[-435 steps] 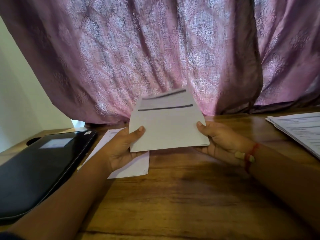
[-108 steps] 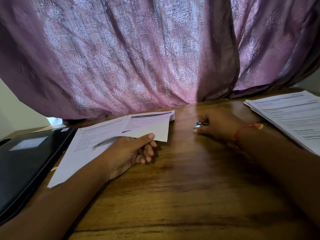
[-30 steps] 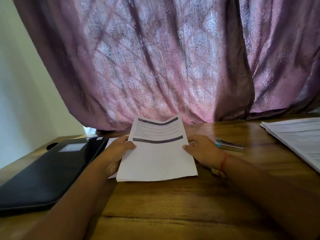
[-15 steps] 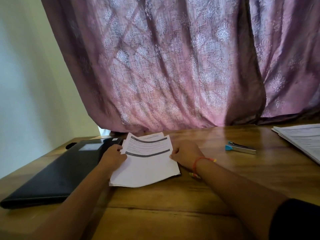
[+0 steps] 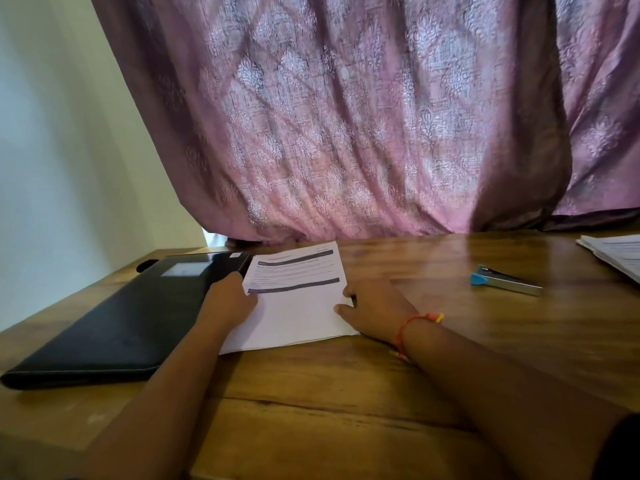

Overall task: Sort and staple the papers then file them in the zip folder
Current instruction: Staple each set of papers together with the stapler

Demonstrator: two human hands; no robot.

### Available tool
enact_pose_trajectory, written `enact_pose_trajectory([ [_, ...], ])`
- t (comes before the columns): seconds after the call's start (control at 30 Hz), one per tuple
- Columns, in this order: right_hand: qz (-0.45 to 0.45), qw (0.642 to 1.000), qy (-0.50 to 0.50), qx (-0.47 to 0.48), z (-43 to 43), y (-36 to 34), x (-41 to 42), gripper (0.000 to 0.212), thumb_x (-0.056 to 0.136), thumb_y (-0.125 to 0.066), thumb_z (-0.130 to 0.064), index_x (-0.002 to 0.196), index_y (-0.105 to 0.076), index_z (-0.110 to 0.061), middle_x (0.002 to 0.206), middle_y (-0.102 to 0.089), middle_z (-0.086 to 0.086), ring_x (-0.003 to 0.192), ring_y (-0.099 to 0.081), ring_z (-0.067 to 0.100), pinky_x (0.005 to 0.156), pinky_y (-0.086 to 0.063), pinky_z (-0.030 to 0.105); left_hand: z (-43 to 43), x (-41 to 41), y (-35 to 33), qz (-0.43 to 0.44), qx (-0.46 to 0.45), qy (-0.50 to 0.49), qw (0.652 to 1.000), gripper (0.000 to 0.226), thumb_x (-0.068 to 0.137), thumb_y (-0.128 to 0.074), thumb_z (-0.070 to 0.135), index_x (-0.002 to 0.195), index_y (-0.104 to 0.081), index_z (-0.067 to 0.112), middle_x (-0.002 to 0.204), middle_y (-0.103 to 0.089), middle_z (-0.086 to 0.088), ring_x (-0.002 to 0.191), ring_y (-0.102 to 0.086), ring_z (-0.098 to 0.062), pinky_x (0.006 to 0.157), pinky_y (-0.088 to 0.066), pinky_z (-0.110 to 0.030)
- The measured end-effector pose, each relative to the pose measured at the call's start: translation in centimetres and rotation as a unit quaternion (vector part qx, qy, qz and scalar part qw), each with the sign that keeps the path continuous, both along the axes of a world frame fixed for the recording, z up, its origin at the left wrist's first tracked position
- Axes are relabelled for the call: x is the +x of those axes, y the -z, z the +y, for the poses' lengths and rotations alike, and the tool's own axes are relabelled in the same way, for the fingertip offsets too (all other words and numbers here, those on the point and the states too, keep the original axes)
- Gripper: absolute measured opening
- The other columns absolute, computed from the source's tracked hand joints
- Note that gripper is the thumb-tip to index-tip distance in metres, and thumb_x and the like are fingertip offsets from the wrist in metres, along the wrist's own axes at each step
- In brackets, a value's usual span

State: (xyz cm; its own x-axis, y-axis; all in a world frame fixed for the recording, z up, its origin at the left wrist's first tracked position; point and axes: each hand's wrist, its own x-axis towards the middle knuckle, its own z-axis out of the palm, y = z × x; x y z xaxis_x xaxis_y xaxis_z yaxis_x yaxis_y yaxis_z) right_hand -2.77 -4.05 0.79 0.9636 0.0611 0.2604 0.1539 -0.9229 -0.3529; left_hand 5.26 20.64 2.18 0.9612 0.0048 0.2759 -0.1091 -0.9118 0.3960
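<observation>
A set of white printed papers (image 5: 298,306) with dark header bars lies flat on the wooden table (image 5: 311,410). My left hand (image 5: 230,299) grips its left edge, and my right hand (image 5: 372,306) holds its right edge with the fingers on the sheet. The black zip folder (image 5: 114,323) lies shut just left of the papers. A silver stapler (image 5: 505,280) with a blue end rests on the table to the right, apart from both hands.
Another stack of printed papers (image 5: 616,254) sits at the far right table edge. A pink patterned curtain (image 5: 363,116) hangs along the table's back edge. A pale wall (image 5: 52,133) stands on the left.
The papers have come down from a tilted hold to lying flat on the table beside the folder. Both hands stayed on the edges. The view has tilted upward.
</observation>
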Motion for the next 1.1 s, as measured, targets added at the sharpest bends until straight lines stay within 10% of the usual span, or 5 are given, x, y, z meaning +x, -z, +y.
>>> enact_pose_trajectory([
  [0.23, -0.023, 0.999, 0.011, -0.021, 0.6, 0.7, 0.3, 0.046, 0.094, -0.052, -0.05, 0.12, -0.064, -0.014, 0.118, -0.065, 0.004, 0.107, -0.059, 0.023, 0.093, -0.05, 0.036, 0.6, 1.1, 0.0, 0.015, -0.048, 0.021, 0.999, 0.052, 0.095, -0.068, 0.023, 0.141, -0.047, 0.01, 0.138, -0.059, -0.011, 0.123, -0.058, -0.028, 0.102, -0.045, -0.034],
  [0.77, -0.065, 0.995, 0.04, -0.06, 0.9, 0.6, -0.5, 0.062, 0.093, -0.039, -0.065, 0.131, -0.056, -0.02, 0.129, -0.056, 0.007, 0.118, -0.049, 0.028, 0.096, -0.048, 0.043, -0.6, -0.4, 0.3, -0.054, 0.011, 0.058, 0.997, 0.025, 0.104, -0.054, 0.024, 0.122, -0.061, 0.009, 0.124, -0.067, -0.012, 0.109, -0.063, -0.025, 0.096, -0.047, -0.032],
  [0.93, -0.176, 0.97, 0.098, -0.136, -0.1, -1.2, -1.9, 0.055, 0.088, -0.048, -0.064, 0.119, -0.062, -0.021, 0.126, -0.056, 0.005, 0.116, -0.049, 0.026, 0.088, -0.049, 0.043, -2.5, -2.4, -0.9, -0.125, 0.096, 0.133, 0.979, 0.043, 0.101, -0.054, 0.01, 0.143, -0.049, 0.002, 0.152, -0.045, -0.018, 0.141, -0.041, -0.034, 0.116, -0.033, -0.041],
  [1.1, -0.239, 0.936, 0.131, -0.223, -4.5, -3.4, -5.0, 0.049, 0.08, -0.064, -0.053, 0.112, -0.068, -0.015, 0.13, -0.056, 0.016, 0.116, -0.051, 0.035, 0.088, -0.044, 0.046, -7.0, -4.8, -2.6, -0.249, 0.139, 0.235, 0.929, 0.046, 0.085, -0.062, -0.012, 0.126, -0.062, 0.009, 0.124, -0.059, -0.014, 0.113, -0.056, -0.03, 0.093, -0.051, -0.039],
])
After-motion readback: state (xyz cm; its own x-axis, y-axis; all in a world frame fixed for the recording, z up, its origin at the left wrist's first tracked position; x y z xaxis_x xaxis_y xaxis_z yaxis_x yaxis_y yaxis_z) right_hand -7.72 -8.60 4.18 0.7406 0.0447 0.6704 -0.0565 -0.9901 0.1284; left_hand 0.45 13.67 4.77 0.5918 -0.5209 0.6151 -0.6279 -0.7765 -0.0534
